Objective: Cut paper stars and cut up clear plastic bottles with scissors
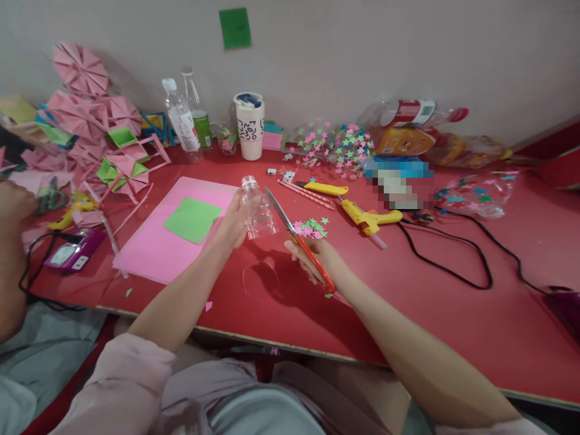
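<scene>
My left hand (236, 219) is wrapped round the side of a clear plastic bottle top (261, 217), whose neck points away from me and whose wide cut end faces me. In my right hand (317, 258) are scissors (312, 257) with red handles, their blades pointing up and left beside the bottle top. The blades look closed together. On the table below lies a thin clear plastic ring (260, 281). Small pink and green paper stars (315, 228) lie just beyond my right hand.
Pink paper (154, 241) with a green square (193, 220) lies left. Beyond are a white tumbler (251, 127), bottles (181, 118), and a yellow utility knife (324, 188). A yellow glue gun (369, 217) with a black cord lies right. A co-worker's arm (11, 260) rests at far left.
</scene>
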Tool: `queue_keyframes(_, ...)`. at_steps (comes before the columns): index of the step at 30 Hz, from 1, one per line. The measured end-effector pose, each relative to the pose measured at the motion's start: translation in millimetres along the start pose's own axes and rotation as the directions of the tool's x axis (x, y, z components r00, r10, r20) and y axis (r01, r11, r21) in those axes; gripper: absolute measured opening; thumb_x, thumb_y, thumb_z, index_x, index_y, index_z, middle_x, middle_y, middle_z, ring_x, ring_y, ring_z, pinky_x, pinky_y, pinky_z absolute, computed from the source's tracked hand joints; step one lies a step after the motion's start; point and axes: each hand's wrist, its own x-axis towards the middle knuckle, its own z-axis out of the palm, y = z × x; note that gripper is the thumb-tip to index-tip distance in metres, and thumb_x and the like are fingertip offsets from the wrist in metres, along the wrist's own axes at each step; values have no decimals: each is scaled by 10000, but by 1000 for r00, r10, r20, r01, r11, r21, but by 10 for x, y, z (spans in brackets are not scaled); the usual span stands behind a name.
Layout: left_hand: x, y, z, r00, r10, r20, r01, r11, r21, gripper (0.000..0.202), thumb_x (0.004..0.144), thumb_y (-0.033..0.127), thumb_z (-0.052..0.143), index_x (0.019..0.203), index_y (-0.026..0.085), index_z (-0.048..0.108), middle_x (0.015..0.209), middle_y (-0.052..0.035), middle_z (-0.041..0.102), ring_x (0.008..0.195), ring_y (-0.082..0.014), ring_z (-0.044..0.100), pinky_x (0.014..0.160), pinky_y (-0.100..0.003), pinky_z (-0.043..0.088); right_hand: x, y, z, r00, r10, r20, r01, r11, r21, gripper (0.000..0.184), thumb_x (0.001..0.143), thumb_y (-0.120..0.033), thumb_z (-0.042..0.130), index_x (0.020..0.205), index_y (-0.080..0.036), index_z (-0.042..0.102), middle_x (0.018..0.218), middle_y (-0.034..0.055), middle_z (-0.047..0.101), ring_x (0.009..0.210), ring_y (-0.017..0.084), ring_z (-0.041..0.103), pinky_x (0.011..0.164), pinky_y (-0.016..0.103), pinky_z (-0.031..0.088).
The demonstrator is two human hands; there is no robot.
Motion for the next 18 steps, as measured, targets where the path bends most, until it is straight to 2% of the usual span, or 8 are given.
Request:
queue_keyframes(5, -45, 9, 71, 1000, -21, -19, 20, 999, -46, 338, 733, 448, 699, 946, 228, 557, 911, -58, 638, 809, -200, 674, 670, -367, 577, 24, 38, 9, 992, -47, -115, 38, 996, -81, 459, 673, -628, 637, 622, -214, 444, 405, -83, 347, 334, 83, 357, 376, 238, 301)
queue_keyframes(10, -122, 44, 135, 972, -119, 200, 129, 991, -37, 318, 740, 377, 691, 985, 229, 552, 995, -78, 657, 921, -254, 681, 776, -456, 570, 11, 40, -12, 963, -129, -236, 98, 985, -141, 368, 714, -531, 603, 625, -215, 435, 438, -61, 390, 385, 100, 395, 431, 253, 323)
queue_keyframes(14, -171, 114, 120, 928, -177, 329, 228, 966, -123, 427, 625, 209, 729, 1023, 240, 578, 1077, -69, 663, 1008, -271, 666, 844, -439, 552, 8, 65, -31, 945, -147, -292, 129, 989, -78, 256, 736, -437, 548, 659, -219, 440, 442, -54, 393, 406, 114, 407, 446, 257, 326)
queue_keyframes(16, -189, 140, 114, 910, -209, 357, 291, 937, -192, 490, 596, 218, 729, 1062, 242, 576, 1084, -67, 672, 1043, -281, 654, 869, -439, 539, 28, 92, -33, 936, -157, -315, 142, 987, -71, 228, 715, -419, 554, 675, -213, 464, 453, -52, 404, 412, 115, 403, 441, 255, 311)
queue_keyframes(18, -202, 157, 121, 903, -235, 359, 333, 911, -241, 472, 642, 295, 698, 1091, 224, 569, 1095, -75, 677, 1072, -288, 641, 905, -455, 517, 54, 121, -30, 921, -195, -338, 178, 981, -82, 203, 696, -392, 551, 668, -207, 471, 460, -53, 405, 414, 110, 391, 441, 253, 291)
